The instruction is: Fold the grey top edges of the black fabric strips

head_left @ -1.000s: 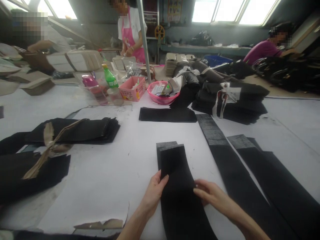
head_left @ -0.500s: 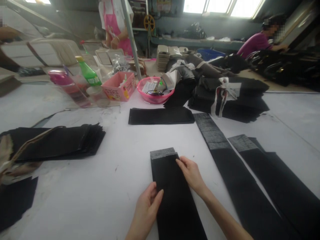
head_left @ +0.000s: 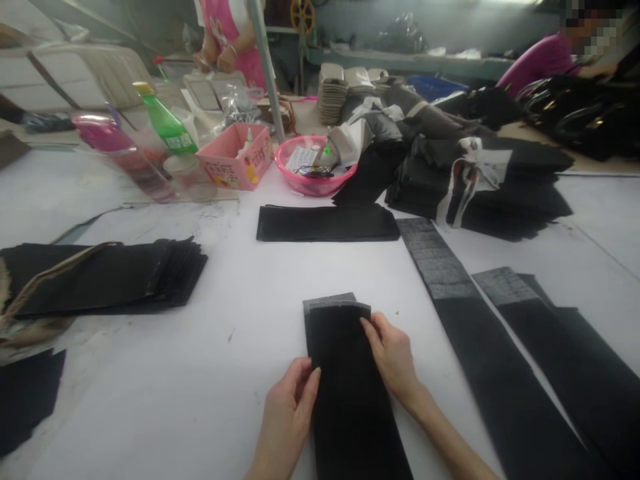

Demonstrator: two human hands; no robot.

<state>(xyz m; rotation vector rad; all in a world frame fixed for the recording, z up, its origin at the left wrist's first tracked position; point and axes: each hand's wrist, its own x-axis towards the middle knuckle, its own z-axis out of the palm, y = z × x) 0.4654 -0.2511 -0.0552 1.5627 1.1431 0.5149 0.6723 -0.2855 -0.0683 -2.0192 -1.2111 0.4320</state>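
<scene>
A long black strip of sheet material (head_left: 345,373) lies lengthwise before me on the white table. From beneath its far end, a second piece with a grey, fabric-like end (head_left: 327,299) sticks out slightly at the upper left. My left hand (head_left: 287,410) pinches the strip's left edge between thumb and fingers. Farther up, near the top right corner, my right hand (head_left: 395,353) pinches the opposite edge. The strip's far edge bows up a little, so the two layers do not line up there. The near end runs out of view.
More black strips with grey ends (head_left: 460,327) lie to the right. A black stack (head_left: 325,223) is ahead, another stack (head_left: 95,273) at left. Beyond are a pink basin (head_left: 315,185), a pink box (head_left: 235,160), a green bottle (head_left: 167,123) and a tied black bundle (head_left: 480,187).
The strip's top layer has shifted right over the grey-ended piece, and its far edge now curves up. My right hand moved slightly right with it. The camera has tilted down a little.
</scene>
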